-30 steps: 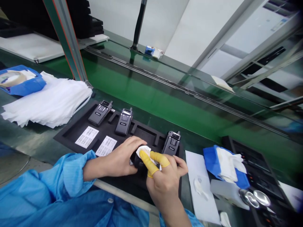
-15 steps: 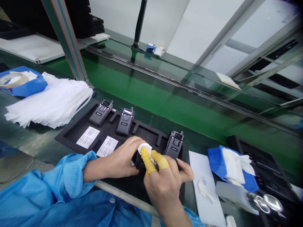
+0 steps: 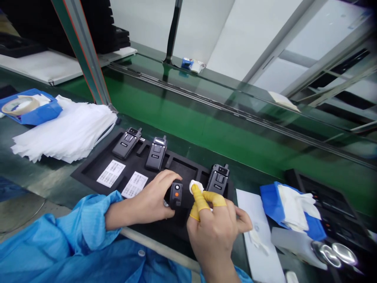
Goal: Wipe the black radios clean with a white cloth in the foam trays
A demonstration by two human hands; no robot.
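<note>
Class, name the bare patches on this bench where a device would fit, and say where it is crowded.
Free: the tray pocket between second radio and third radio; the green belt behind. Crowded: around left hand and right hand, and by the blue cloth.

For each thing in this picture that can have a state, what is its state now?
left hand: closed around the held radio.
held radio: lifted, side with orange button showing.
right hand: pinching the white wipe, yellow finger cots on.
white wipe: crumpled, beside the held radio.
black tray: three radios resting in slots, one slot empty.
stack of white sheets: fanned out.
</note>
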